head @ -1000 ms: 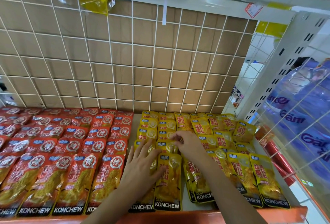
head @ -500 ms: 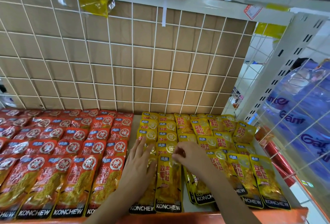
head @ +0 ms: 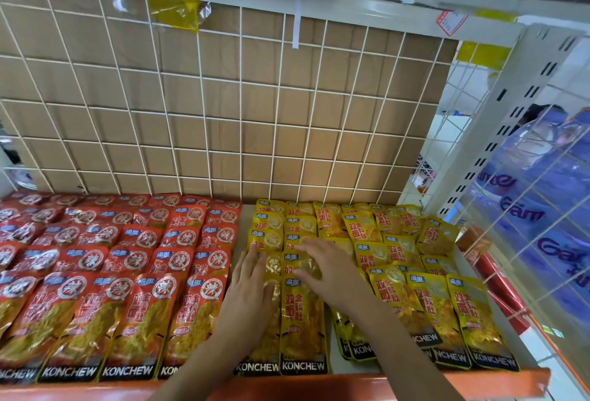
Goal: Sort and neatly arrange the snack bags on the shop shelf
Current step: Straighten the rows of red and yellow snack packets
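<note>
Bright even shop light, glare on glossy packets, wide-angle bending at edges, slight softness

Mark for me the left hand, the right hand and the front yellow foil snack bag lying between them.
left hand (head: 252, 287), head view, back of the hand.
right hand (head: 329, 269), head view, back of the hand.
front yellow foil snack bag (head: 301, 324), head view, middle of its printed face.

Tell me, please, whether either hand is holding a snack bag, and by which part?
Nothing is gripped: the left hand and the right hand lie flat, fingers straight, on the yellow snack bags.
</note>
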Demonstrator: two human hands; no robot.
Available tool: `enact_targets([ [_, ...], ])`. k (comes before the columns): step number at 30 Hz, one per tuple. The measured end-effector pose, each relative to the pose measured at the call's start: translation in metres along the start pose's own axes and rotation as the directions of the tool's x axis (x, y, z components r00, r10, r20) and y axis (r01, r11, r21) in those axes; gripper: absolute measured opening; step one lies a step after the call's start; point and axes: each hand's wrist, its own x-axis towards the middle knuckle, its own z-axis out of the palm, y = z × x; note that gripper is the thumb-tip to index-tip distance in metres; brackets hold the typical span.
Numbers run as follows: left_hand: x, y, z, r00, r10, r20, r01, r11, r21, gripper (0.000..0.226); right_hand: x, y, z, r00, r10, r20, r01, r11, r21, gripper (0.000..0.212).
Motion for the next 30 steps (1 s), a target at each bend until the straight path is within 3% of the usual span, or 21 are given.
enact_targets([
  [4,0.000,0.000,0.001,1.000,-0.014,-0.008,0.014,1.000,0.005,0.051,0.000,0.001,0.005,0.997,0.026,0.076,-0.020,0.997,-0.071,0.058],
  [8,-0.001,0.003,-0.004,1.000,-0.016,-0.027,0.015,0.999,-0.052,0.053,-0.003,0.004,0.004,0.998,0.034,0.050,-0.030,0.997,-0.071,0.061],
  [12,0.012,0.001,-0.026,0.992,0.068,-0.109,-0.074,0.996,-0.053,0.046,-0.003,0.006,0.005,0.999,0.034,0.034,-0.033,0.998,-0.049,0.059],
  [15,0.030,-0.009,-0.044,0.997,0.061,-0.056,-0.062,0.998,-0.023,0.037,-0.005,0.006,0.005,0.999,0.039,0.016,-0.039,0.999,-0.034,0.059],
  [20,0.048,-0.020,-0.057,0.998,0.018,0.057,-0.020,0.999,0.027,0.032,-0.011,0.007,0.003,0.994,0.076,-0.072,-0.075,0.997,0.024,0.044],
  [25,0.055,-0.020,-0.057,0.997,0.024,0.076,-0.033,0.992,0.123,0.026,-0.003,0.010,0.002,0.970,0.193,-0.147,-0.190,0.981,0.036,0.033],
  [28,0.055,-0.018,-0.057,0.997,0.073,0.020,-0.075,0.983,0.169,0.032,0.001,0.012,0.000,0.964,0.233,-0.130,-0.226,0.972,0.063,0.027],
  [30,0.050,-0.016,-0.056,0.986,0.149,0.079,-0.161,0.971,0.180,0.043,0.003,0.012,-0.002,0.963,0.245,-0.110,-0.235,0.967,0.096,0.022],
])
